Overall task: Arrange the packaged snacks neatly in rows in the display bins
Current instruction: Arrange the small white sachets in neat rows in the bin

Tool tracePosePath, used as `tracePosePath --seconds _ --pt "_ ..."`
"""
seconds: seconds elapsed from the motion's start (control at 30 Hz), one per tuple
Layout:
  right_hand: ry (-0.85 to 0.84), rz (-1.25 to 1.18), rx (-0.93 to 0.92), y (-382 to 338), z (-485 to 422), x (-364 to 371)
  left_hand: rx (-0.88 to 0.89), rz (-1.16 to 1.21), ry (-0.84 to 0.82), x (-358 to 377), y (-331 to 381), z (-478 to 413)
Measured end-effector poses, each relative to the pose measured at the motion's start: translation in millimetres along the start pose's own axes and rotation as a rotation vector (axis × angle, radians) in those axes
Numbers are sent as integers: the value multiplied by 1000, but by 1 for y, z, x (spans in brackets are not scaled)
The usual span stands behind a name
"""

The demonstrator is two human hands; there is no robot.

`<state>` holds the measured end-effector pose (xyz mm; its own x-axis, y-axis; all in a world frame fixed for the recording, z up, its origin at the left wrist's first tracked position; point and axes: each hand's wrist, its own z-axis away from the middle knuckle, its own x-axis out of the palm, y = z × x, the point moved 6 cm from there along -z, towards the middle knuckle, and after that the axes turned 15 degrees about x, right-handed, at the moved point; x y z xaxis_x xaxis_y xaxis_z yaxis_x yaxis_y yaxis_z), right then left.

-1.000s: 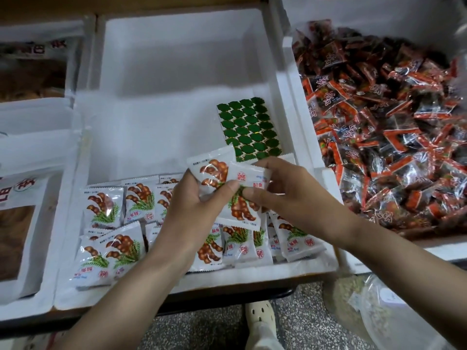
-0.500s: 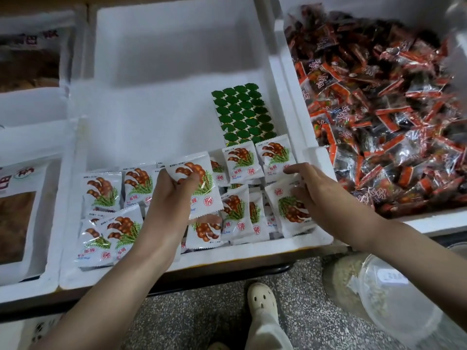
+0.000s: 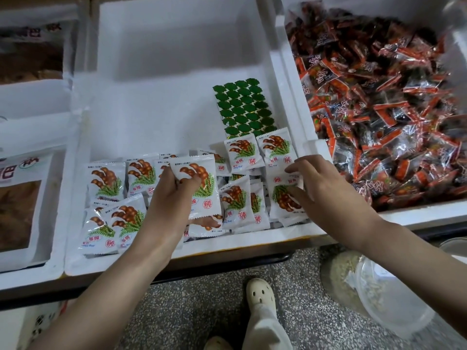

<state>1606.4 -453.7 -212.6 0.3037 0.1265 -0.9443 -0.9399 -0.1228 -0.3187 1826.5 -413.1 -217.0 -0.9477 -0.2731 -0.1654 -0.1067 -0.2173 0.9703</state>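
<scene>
Small white snack packets printed with brown pods and green leaves lie along the front of the middle white foam bin [image 3: 177, 102]. My left hand [image 3: 171, 195] pinches one such packet [image 3: 199, 183] and holds it just above the row. My right hand [image 3: 326, 188] rests with spread fingers on a packet [image 3: 283, 198] at the bin's right front corner. Two packets [image 3: 260, 150] lie side by side behind it. Several packets [image 3: 111, 195] at the left stand in rough rows, some overlapping.
A green patterned sheet [image 3: 243, 107] lies in the middle bin behind the packets. The right bin [image 3: 290, 79] is piled with red and black wrapped snacks [image 3: 384, 104]. Left bins hold larger bags [image 3: 22, 193]. Below are a speckled floor, a white shoe [image 3: 260, 294] and a clear bag [image 3: 384, 294].
Both hands held packets together a second ago. They have since parted: the left hand keeps one packet over the row, the right hand has moved to the right corner packets.
</scene>
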Motion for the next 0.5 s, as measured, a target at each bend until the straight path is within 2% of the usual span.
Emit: tracePosePath --seconds 0.1,0.2,0.37,0.5 --pt "73 79 -126 -8 3 0 142 -235 6 -10 8 0" --pt "6 127 -215 -13 7 7 256 -427 -14 -17 14 1" --pt "-17 49 -228 -20 9 4 266 -510 -156 -6 1 0" --pt "13 -94 -202 -47 -1 -6 345 -598 -186 1 0 4"
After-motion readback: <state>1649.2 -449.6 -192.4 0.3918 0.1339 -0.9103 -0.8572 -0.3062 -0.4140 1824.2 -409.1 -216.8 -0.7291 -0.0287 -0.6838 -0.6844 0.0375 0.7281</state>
